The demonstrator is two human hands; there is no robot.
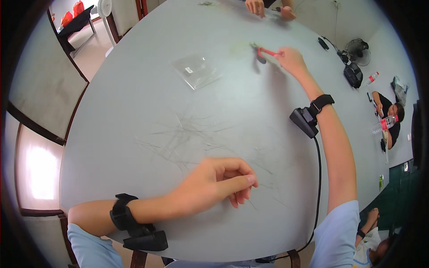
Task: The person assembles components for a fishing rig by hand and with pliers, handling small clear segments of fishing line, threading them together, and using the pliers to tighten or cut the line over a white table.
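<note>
My right hand (291,60) reaches out over the far right of the grey table and is closed round the red handle of red-handled pliers (267,51). Their dark head is blurred and lies close to the tabletop. Nearer to me, my left hand (228,181) is held over the table with its fingers curled and the thumb against the forefinger. Whatever may be in that pinch is hidden or too thin to make out. Thin, wire-like strands (183,131) lie scattered beyond and around my left hand. A clear plastic bag (195,71) with a small white label lies farther off, left of the pliers.
Across the grey table (111,147), another person's hands (270,9) work at the far edge. A black pouch (353,75), a small fan (357,51) and bottles (386,123) stand at the right. A black cable (318,178) trails from the device on my right wrist.
</note>
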